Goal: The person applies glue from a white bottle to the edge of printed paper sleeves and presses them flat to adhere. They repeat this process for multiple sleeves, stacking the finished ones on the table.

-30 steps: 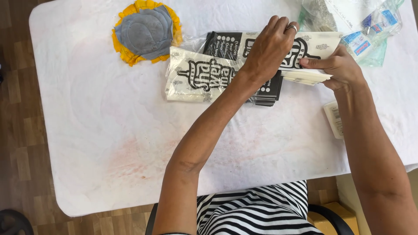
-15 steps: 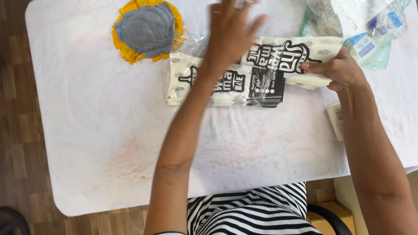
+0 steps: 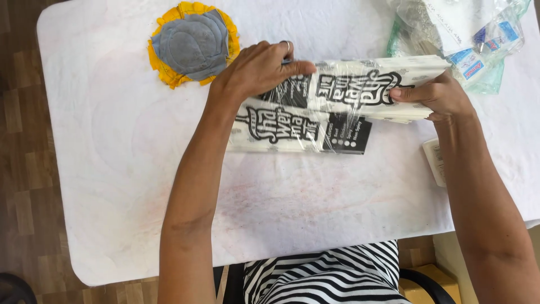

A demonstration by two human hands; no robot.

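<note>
A stack of white paper bags with black lettering lies on the white table, partly inside clear plastic wrap. My left hand grips the left end of the stack through the wrap, a ring on one finger. My right hand pinches the right end of the same stack. A second bundle of the printed bags lies just in front, under my left forearm.
A round yellow and grey fabric piece sits at the far left of the table. Clear plastic packets with blue labels are piled at the far right. A small white object lies by my right forearm. Wood floor surrounds the table.
My left hand lifted off the bags, swung up and left, then came down on the left end of the stack. The bags shifted slightly. My right hand stayed at the right end.
</note>
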